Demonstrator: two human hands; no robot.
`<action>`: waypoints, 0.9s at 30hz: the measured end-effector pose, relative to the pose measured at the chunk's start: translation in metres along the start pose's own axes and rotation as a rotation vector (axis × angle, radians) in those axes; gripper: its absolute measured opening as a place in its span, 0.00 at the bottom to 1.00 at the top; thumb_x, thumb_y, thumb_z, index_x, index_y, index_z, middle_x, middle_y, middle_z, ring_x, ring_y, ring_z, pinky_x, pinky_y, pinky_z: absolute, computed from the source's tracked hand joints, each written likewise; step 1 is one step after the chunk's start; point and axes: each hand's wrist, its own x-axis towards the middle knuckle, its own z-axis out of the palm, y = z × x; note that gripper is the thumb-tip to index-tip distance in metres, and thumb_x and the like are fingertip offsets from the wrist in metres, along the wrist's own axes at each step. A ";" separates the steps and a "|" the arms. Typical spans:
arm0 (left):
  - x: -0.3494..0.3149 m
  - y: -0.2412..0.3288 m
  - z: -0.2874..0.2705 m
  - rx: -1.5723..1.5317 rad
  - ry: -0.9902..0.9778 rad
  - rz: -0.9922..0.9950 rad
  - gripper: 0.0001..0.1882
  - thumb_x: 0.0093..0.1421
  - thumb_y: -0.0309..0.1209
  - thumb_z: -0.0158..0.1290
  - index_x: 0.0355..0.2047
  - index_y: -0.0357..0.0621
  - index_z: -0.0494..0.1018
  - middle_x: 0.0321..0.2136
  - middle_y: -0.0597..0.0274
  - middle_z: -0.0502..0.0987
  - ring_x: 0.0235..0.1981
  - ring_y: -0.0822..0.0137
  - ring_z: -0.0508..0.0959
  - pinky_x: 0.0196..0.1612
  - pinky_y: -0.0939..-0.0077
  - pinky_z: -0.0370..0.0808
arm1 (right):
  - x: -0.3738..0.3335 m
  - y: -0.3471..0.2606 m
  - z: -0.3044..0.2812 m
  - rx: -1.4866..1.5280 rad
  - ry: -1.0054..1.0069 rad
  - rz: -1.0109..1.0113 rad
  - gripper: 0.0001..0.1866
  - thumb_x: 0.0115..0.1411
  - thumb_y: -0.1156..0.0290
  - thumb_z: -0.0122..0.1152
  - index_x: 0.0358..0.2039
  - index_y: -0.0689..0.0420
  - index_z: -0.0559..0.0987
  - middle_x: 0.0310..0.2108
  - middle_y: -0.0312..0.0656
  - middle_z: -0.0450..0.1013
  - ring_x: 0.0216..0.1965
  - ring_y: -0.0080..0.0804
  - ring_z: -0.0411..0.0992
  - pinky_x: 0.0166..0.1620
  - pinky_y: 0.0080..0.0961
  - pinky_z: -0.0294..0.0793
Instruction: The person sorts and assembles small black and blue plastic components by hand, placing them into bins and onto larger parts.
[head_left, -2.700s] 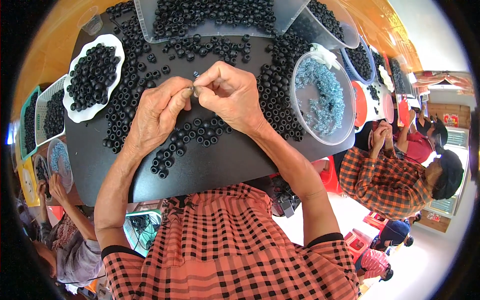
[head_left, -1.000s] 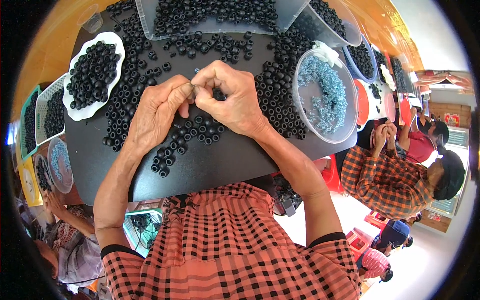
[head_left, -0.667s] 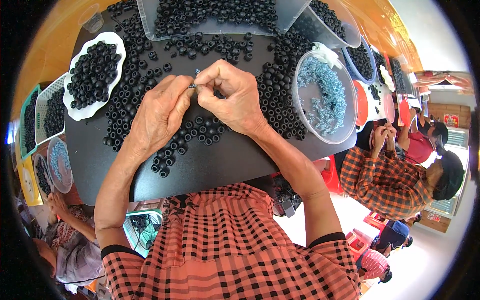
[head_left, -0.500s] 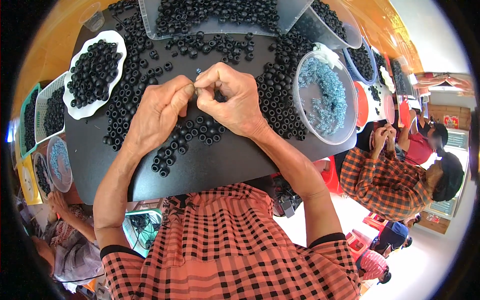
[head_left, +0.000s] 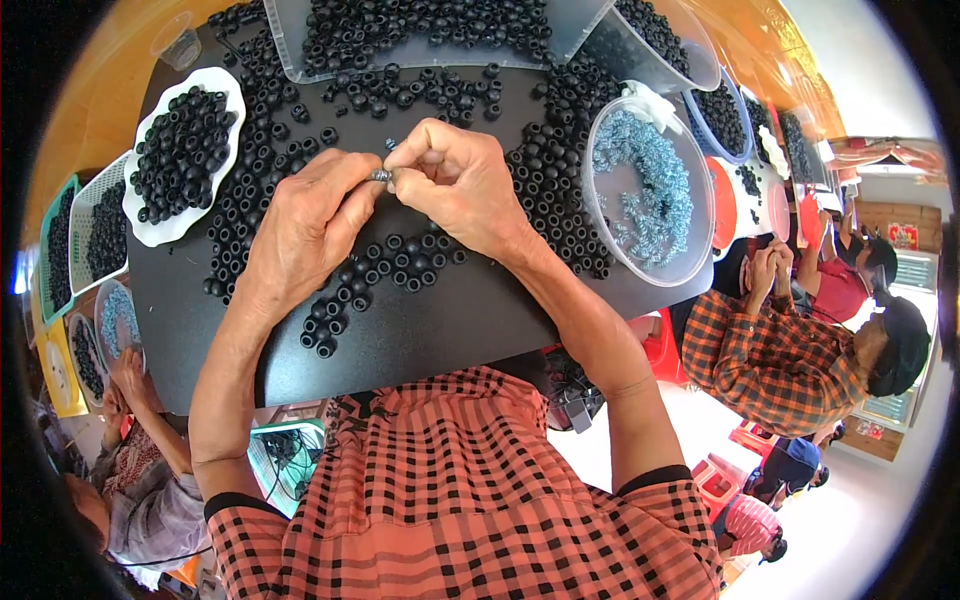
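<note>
Above the dark table [head_left: 420,335], my left hand [head_left: 305,220] and my right hand [head_left: 458,185] meet fingertip to fingertip, both pinched closed. Between them shows a tiny grey-blue ribbed piece [head_left: 380,175], which looks like a small coil spring; my fingers partly hide it. Another small bluish bit [head_left: 390,145] shows just beyond my right fingertips. Black ball-shaped hollow pieces [head_left: 392,262] lie loose below my hands. To the right, a round clear tub [head_left: 592,200] holds many small blue springs [head_left: 665,215].
A white scalloped plate [head_left: 150,228] of black pieces stands at left, near white and green baskets [head_left: 128,205]. A large clear bin [head_left: 285,50] stands at the back. Co-workers sit on both sides; one person's hand [head_left: 130,378] is beside a tub at left.
My fingertips have shifted slightly, and the ribbed piece between them now shows. The left co-worker's hand has moved up toward the tub of blue springs.
</note>
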 end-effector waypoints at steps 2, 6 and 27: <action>0.001 -0.004 -0.002 0.057 -0.005 0.076 0.06 0.56 0.21 0.51 0.34 0.33 0.71 0.24 0.54 0.71 0.26 0.59 0.73 0.32 0.70 0.71 | 0.000 -0.001 0.000 -0.015 -0.006 -0.009 0.02 0.55 0.82 0.57 0.29 0.62 0.75 0.24 0.29 0.71 0.26 0.11 0.67 0.28 0.11 0.66; 0.001 -0.003 -0.004 0.141 0.012 0.126 0.08 0.54 0.19 0.52 0.35 0.33 0.71 0.27 0.53 0.73 0.29 0.56 0.74 0.34 0.67 0.72 | 0.001 0.003 0.001 -0.006 -0.009 -0.032 0.02 0.55 0.82 0.57 0.30 0.61 0.76 0.24 0.29 0.71 0.25 0.10 0.66 0.27 0.10 0.65; -0.003 -0.003 0.003 -0.268 0.055 -0.204 0.06 0.61 0.22 0.48 0.39 0.38 0.68 0.25 0.66 0.74 0.30 0.78 0.73 0.34 0.82 0.69 | -0.001 0.005 0.005 0.051 0.024 -0.084 0.04 0.52 0.81 0.60 0.30 0.63 0.76 0.23 0.31 0.72 0.24 0.11 0.67 0.27 0.12 0.68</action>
